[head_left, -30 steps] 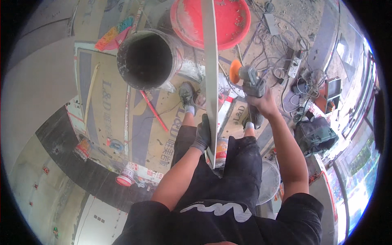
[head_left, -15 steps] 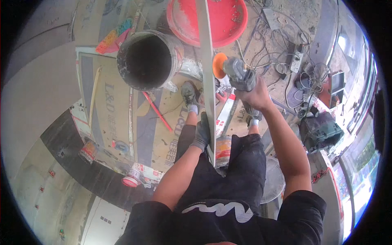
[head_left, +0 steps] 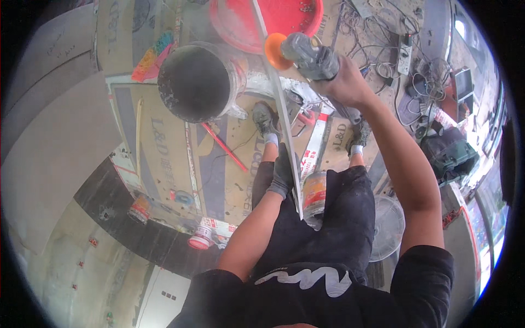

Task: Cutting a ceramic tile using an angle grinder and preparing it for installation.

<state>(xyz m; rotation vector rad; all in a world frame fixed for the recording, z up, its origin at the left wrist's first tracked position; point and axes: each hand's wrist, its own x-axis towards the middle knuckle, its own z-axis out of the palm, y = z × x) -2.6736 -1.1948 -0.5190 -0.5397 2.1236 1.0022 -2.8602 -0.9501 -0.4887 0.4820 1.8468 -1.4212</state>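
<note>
Gripping the near end of a thin white panel [head_left: 281, 115] edge-up, the gloved left hand [head_left: 283, 174] stays closed at 6 o'clock while its long axis runs toward 12, where the right hand [head_left: 344, 87], closed round an orange-disc grinder [head_left: 303, 52], is nearer the far end.

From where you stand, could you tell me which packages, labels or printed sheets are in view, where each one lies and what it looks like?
Printed cardboard sheet: flat on the floor, brown with blue bands and lettering.
Small labelled can: on the floor at the dark board's edge, white with a red band.
Orange-labelled canister: between the knees, cylindrical, beside the thin panel the left hand steadies.
</note>
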